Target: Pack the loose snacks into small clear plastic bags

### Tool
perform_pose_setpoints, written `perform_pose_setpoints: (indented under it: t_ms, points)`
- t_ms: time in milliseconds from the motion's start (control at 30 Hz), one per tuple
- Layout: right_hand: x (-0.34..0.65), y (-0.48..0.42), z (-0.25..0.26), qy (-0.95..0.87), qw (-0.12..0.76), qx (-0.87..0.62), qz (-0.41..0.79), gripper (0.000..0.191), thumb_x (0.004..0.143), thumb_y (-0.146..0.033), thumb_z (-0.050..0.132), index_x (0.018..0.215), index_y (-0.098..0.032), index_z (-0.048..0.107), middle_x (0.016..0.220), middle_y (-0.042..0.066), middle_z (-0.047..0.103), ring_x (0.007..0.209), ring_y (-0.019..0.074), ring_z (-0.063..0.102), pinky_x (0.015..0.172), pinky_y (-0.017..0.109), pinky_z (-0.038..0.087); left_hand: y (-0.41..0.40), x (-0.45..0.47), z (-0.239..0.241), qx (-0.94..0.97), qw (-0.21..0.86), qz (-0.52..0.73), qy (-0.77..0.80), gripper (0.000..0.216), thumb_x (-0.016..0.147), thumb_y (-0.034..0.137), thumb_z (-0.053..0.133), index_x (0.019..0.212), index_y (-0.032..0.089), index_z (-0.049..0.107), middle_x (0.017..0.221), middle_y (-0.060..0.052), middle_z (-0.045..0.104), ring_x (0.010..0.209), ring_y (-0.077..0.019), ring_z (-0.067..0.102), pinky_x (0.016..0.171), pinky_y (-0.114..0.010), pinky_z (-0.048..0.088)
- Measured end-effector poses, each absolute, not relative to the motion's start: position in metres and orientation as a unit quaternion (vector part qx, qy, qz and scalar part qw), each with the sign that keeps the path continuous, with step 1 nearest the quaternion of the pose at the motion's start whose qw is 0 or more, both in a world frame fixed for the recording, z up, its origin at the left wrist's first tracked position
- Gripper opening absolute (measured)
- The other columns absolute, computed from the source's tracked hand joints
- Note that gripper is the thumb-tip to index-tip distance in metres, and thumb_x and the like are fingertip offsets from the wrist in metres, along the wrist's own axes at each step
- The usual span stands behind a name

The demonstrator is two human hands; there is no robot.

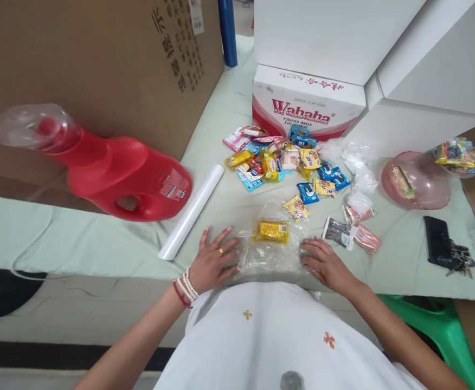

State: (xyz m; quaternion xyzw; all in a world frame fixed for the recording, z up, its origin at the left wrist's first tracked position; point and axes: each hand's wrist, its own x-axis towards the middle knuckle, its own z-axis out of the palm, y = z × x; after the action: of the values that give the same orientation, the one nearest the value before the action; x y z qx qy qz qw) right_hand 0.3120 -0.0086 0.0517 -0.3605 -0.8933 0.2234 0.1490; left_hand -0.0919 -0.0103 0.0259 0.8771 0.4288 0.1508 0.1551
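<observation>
On the cloth-covered table, a clear plastic bag point(262, 262) lies flat between my hands. A snack in a yellow wrapper point(272, 232) rests on or inside it; I cannot tell which. My left hand point(216, 257), wearing a ring and bead bracelets, is laid palm down with fingers spread at the bag's left edge. At the opposite edge my right hand point(325, 262) lies with its fingers stretched out, touching the plastic. Neither hand grips anything. Just beyond the bag is a yellow cookie packet point(296, 208), with a pile of mixed snack packets point(270, 160) farther back.
A white roll point(192, 211) and a red jug point(127, 179) lie left, before a large cardboard box point(99, 65). White boxes point(308, 103) stand behind the snacks. Rightward are crumpled clear plastic point(359, 173), a pink bowl point(428, 189), a black phone point(436, 241) and keys point(461, 257).
</observation>
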Motion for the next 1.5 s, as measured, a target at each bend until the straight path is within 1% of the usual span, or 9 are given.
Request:
perform_pose_setpoints:
  t_ms: [167, 400, 533, 767, 900, 1000, 1100, 1300, 1500]
  points:
    - [0.289, 0.046, 0.063, -0.813, 0.188, -0.394, 0.385, 0.023, 0.104, -0.036, 0.046, 0.099, -0.022, 0.063, 0.092, 0.008, 0.071, 0.091, 0.0217, 0.066, 0.085, 0.038, 0.054, 0.008, -0.078, 0.017, 0.82, 0.134, 0.172, 0.529, 0.021, 0.097, 0.038, 0.057, 0.093, 0.025, 0.073, 0.104, -0.006, 0.075, 0.128, -0.0315, 0.059, 0.122, -0.067, 0.009]
    - [0.263, 0.131, 0.062, -0.716, 0.043, -0.591, 0.369, 0.028, 0.095, -0.038, 0.048, 0.077, -0.02, 0.06, 0.058, 0.0, 0.06, 0.057, 0.0153, 0.051, 0.056, 0.025, 0.034, 0.025, -0.064, 0.018, 0.652, 0.126, 0.209, 0.718, 0.028, 0.091, 0.033, 0.051, 0.077, 0.022, 0.073, 0.095, -0.013, 0.07, 0.108, -0.0342, 0.059, 0.101, -0.06, 0.043]
    - [0.257, 0.145, 0.054, -0.734, 0.021, -0.601, 0.315, 0.023, 0.09, -0.032, 0.051, 0.073, -0.019, 0.06, 0.06, 0.002, 0.06, 0.059, 0.0149, 0.048, 0.057, 0.026, 0.03, 0.01, -0.062, 0.027, 0.684, 0.084, 0.287, 0.665, 0.039, 0.077, 0.025, 0.057, 0.114, 0.025, 0.069, 0.13, -0.012, 0.062, 0.138, -0.037, 0.045, 0.119, -0.065, 0.026]
    - [0.264, 0.135, 0.065, -0.795, 0.061, -0.469, 0.38, 0.027, 0.093, -0.038, 0.054, 0.089, -0.017, 0.07, 0.078, 0.004, 0.07, 0.067, 0.0154, 0.058, 0.065, 0.025, 0.039, 0.035, -0.031, 0.054, 0.724, 0.131, 0.324, 0.595, 0.063, 0.097, 0.041, 0.046, 0.155, 0.024, 0.028, 0.141, -0.012, 0.062, 0.146, -0.0284, 0.042, 0.127, -0.06, 0.009]
    - [0.265, 0.122, 0.067, -0.83, 0.072, -0.401, 0.382, 0.027, 0.096, -0.037, 0.054, 0.094, -0.018, 0.073, 0.091, 0.007, 0.075, 0.082, 0.0192, 0.066, 0.075, 0.027, 0.044, 0.058, -0.021, 0.05, 0.735, 0.177, 0.281, 0.592, 0.065, 0.093, 0.05, 0.056, 0.151, 0.021, 0.043, 0.126, -0.01, 0.07, 0.135, -0.0302, 0.049, 0.126, -0.058, 0.011]
    - [0.27, 0.116, 0.058, -0.821, 0.064, -0.42, 0.381, 0.028, 0.096, -0.039, 0.054, 0.095, -0.018, 0.074, 0.087, 0.006, 0.075, 0.079, 0.0192, 0.065, 0.074, 0.027, 0.044, 0.057, -0.027, 0.034, 0.715, 0.209, 0.245, 0.62, 0.034, 0.093, 0.045, 0.056, 0.114, 0.023, 0.072, 0.091, -0.006, 0.073, 0.11, -0.029, 0.059, 0.114, -0.056, 0.03]
    - [0.278, 0.116, 0.051, -0.788, 0.036, -0.472, 0.394, 0.033, 0.096, -0.043, 0.052, 0.094, -0.018, 0.073, 0.08, 0.003, 0.071, 0.07, 0.0167, 0.059, 0.067, 0.026, 0.041, 0.049, -0.04, 0.016, 0.637, 0.204, 0.262, 0.696, 0.03, 0.095, 0.041, 0.053, 0.084, 0.022, 0.074, 0.07, -0.005, 0.066, 0.092, -0.0276, 0.06, 0.096, -0.05, 0.043]
    - [0.275, 0.132, 0.085, -0.815, -0.024, -0.499, 0.294, 0.033, 0.096, -0.047, 0.053, 0.097, -0.021, 0.074, 0.082, 0.006, 0.068, 0.07, 0.0186, 0.058, 0.066, 0.028, 0.041, 0.029, -0.045, 0.009, 0.567, 0.068, 0.3, 0.764, 0.038, 0.09, 0.041, 0.059, 0.12, 0.02, 0.069, 0.113, -0.014, 0.064, 0.116, -0.0344, 0.053, 0.103, -0.054, 0.04]
    - [0.19, 0.16, 0.089, -0.933, 0.066, -0.288, 0.205, 0.046, 0.094, -0.022, 0.058, 0.139, -0.018, 0.06, 0.139, 0.016, 0.059, 0.131, 0.0307, 0.048, 0.107, 0.044, 0.04, 0.01, -0.03, 0.01, 0.688, 0.007, 0.278, 0.671, 0.028, 0.096, 0.025, 0.054, 0.116, 0.032, 0.073, 0.111, -0.01, 0.069, 0.121, -0.0304, 0.054, 0.113, -0.055, 0.031]
